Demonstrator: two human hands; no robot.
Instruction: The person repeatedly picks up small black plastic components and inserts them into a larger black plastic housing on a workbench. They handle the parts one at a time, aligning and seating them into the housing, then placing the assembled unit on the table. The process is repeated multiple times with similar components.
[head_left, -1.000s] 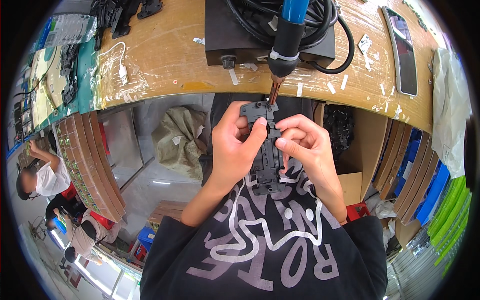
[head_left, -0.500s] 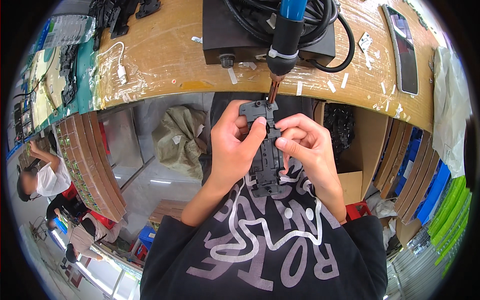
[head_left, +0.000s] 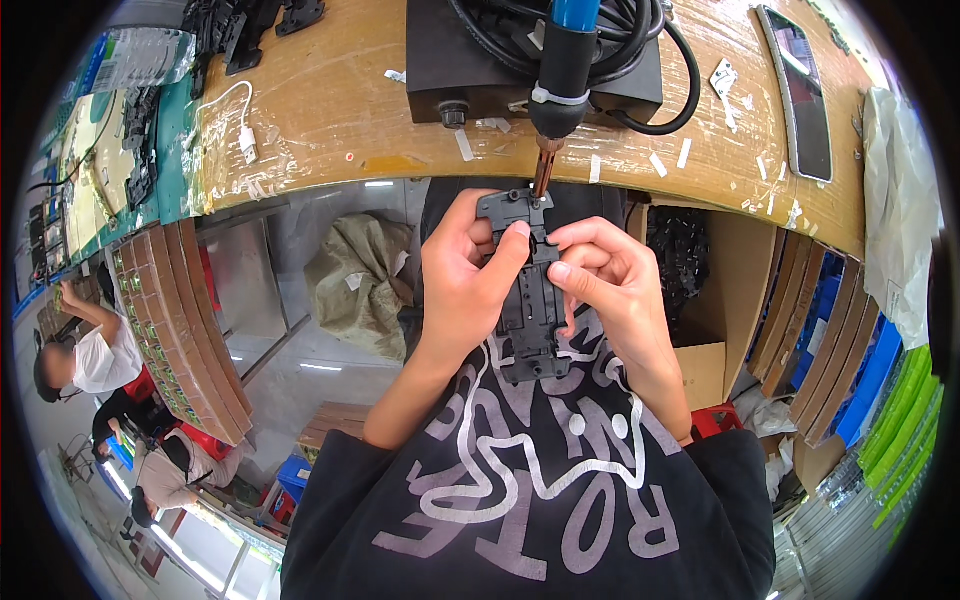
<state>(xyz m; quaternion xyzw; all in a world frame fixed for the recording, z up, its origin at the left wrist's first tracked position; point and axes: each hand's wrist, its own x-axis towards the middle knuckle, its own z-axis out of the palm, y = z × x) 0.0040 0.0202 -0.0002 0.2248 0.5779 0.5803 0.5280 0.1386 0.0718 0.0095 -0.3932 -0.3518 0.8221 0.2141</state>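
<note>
Just nearer than the table (head_left: 320, 130), our left hand (head_left: 465, 275) grips the black plastic part (head_left: 530, 305), our half-curled right hand (head_left: 612, 280) meets its right edge, hold unclear, and with the blue-handled tool (head_left: 562, 80) at its far end, work seems unfinished, the remainder unclear.

The black part (head_left: 530, 315), left hand (head_left: 468, 275) and right hand (head_left: 622, 280) have shifted slightly upward in view.

long black slotted part (head_left: 530, 312), held lengthwise
</note>
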